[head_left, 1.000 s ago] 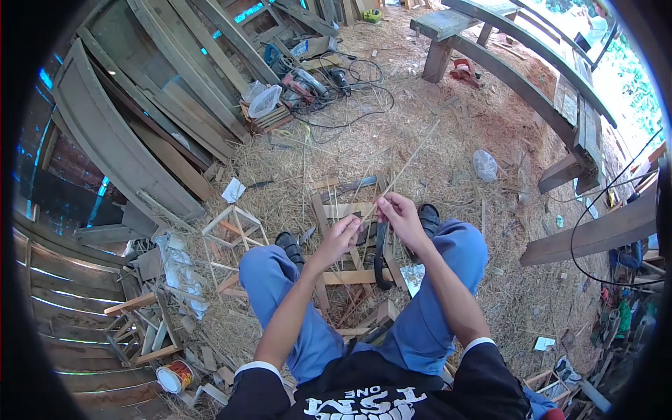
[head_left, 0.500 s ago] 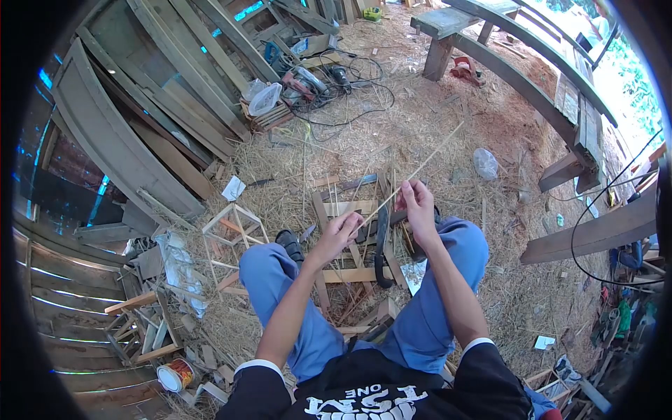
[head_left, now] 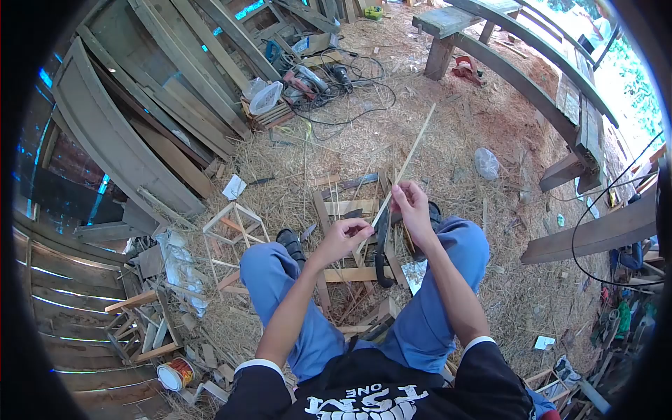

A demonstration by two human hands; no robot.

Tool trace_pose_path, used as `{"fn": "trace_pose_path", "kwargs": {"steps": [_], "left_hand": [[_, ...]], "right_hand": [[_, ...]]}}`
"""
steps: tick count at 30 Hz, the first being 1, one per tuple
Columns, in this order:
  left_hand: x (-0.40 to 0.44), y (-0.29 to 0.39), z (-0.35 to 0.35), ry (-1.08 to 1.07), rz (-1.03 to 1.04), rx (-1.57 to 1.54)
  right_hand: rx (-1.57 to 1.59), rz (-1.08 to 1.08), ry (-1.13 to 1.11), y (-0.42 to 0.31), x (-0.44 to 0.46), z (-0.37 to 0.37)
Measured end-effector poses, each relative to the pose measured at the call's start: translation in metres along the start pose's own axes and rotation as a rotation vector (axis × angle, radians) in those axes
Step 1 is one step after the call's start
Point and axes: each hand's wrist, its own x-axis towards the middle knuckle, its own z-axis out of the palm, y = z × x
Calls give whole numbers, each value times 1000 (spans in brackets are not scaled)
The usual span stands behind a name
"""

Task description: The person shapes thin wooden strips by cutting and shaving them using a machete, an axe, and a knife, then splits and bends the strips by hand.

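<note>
A long thin pale strip (head_left: 413, 148) slants from between my hands up and to the right over the floor. My right hand (head_left: 411, 207) pinches it near its middle, thumb against fingers. At the strip's lower end, my left hand (head_left: 342, 240) is closed round it with the fingertips. Below my hands a low wooden frame (head_left: 350, 275) lies between my feet. A dark curved tool (head_left: 381, 259), perhaps a knife, rests across that frame. A small knife-like blade (head_left: 308, 233) lies beside my left foot.
An openwork frame of thin sticks (head_left: 234, 224) stands at left. Power tools with cables (head_left: 304, 82) lie beyond, near leaning boards (head_left: 115, 133). A wooden bench (head_left: 518, 77) is at upper right, a plastic bag (head_left: 485, 163) below it. A paint can (head_left: 175, 375) sits at lower left.
The strip now points more steeply upward and shows a wider face. My left hand has moved slightly right and down, and my right hand slightly left. Both keep hold of the strip.
</note>
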Motion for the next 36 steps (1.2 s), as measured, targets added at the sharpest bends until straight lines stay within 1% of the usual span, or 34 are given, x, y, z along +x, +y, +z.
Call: {"fn": "trace_pose_path", "kwargs": {"steps": [3,6,9,10,13,16,18,22,24,27,33,36], "left_hand": [[2,-5,2,32,30,-54],[4,-7,2,49,34,-59],[3,-5,0,55,-50,-47],[3,-7,0,49,-48,-36],[5,-12,0,47,-30,-20],[8,-17,3,67,-1,-53],[8,-20,5,70,4,-95],[7,-17,5,66,-26,-66],[5,-12,5,62,-35,-29],[4,-8,6,64,-66,-186],[8,-20,-3,-75,-143,-220],[9,-18,-3,-87,-124,-257]], "right_hand": [[12,27,-39,0,0,1],[-48,83,-139,1,-1,0],[-90,103,-283,8,-1,-2],[-105,78,-316,11,-2,-2],[-183,111,-317,12,-3,-2],[-97,65,-278,17,-1,-2],[-89,81,-248,18,2,-2],[-65,119,-174,8,-1,-1],[-73,125,-176,10,0,-2],[-53,152,-172,12,1,-3],[-56,164,-173,14,4,-1],[-81,152,-185,17,5,2]]}}
